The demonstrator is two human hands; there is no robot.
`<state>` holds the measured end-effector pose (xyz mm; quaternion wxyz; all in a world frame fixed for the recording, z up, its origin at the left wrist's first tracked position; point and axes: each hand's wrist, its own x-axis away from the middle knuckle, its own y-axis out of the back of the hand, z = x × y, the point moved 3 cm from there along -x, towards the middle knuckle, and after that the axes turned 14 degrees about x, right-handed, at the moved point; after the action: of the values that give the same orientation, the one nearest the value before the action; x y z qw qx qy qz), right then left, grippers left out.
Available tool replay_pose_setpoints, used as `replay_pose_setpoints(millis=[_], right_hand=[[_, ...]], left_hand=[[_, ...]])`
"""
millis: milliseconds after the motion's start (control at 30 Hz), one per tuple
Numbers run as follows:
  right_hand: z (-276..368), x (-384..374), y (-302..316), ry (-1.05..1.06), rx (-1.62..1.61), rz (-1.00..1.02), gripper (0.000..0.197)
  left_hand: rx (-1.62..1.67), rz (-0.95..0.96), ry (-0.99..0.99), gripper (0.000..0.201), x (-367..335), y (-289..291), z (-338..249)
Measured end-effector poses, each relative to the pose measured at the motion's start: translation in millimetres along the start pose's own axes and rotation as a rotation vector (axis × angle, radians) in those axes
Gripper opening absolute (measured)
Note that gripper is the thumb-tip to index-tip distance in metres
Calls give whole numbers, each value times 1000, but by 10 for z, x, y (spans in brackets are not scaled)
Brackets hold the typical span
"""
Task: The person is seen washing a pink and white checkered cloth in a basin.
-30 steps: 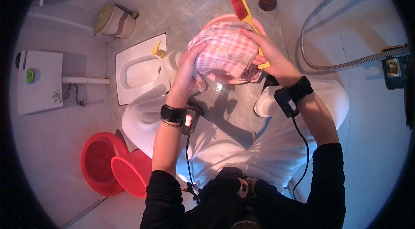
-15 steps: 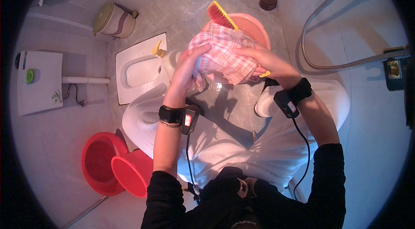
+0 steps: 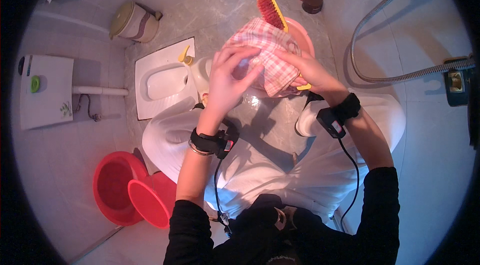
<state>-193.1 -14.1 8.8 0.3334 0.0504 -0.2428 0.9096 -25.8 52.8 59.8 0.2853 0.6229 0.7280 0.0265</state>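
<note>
A pink-and-white plaid cloth (image 3: pixel 280 67) is bunched between my hands, over the near side of a pink basin (image 3: pixel 302 40). My left hand (image 3: pixel 231 72) is curled at the cloth's left side, its fingertips and thumb close together on the fabric. With my right hand (image 3: pixel 307 71) I grip the cloth's right side, thumb on top. A yellow scrubbing brush (image 3: pixel 272 11) with red bristles sticks out beyond the cloth, bristles facing left. Its yellow end shows under my right hand; the cloth hides the part between.
Left of the basin stand a white squat toilet (image 3: pixel 162 85) and a pale bottle with a yellow pump (image 3: pixel 185 56). Two red basins (image 3: pixel 112 190) lie at lower left. A lidded bin (image 3: pixel 135 22) is at far left. A metal hose (image 3: pixel 355 45) hangs along the right wall.
My left hand has let go of the cloth's left edge and moved right, onto the fabric. The brush and cloth have shifted slightly right and away from me. My right hand keeps its grip.
</note>
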Motion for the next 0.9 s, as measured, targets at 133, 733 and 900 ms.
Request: replay_pose_setpoints(millis=[133,733,900], right_hand=[[-34,-16,-10,-47,11,-10,27],[-31,-35,52,-10,-79,-96,22],[-2,-36,36,-11,-92,-124,21]], left_hand=[[-23,5,0,23,-5,-1,85],[26,-99,7,11,10,24,103],[9,-189,121,12,-10,39,84]])
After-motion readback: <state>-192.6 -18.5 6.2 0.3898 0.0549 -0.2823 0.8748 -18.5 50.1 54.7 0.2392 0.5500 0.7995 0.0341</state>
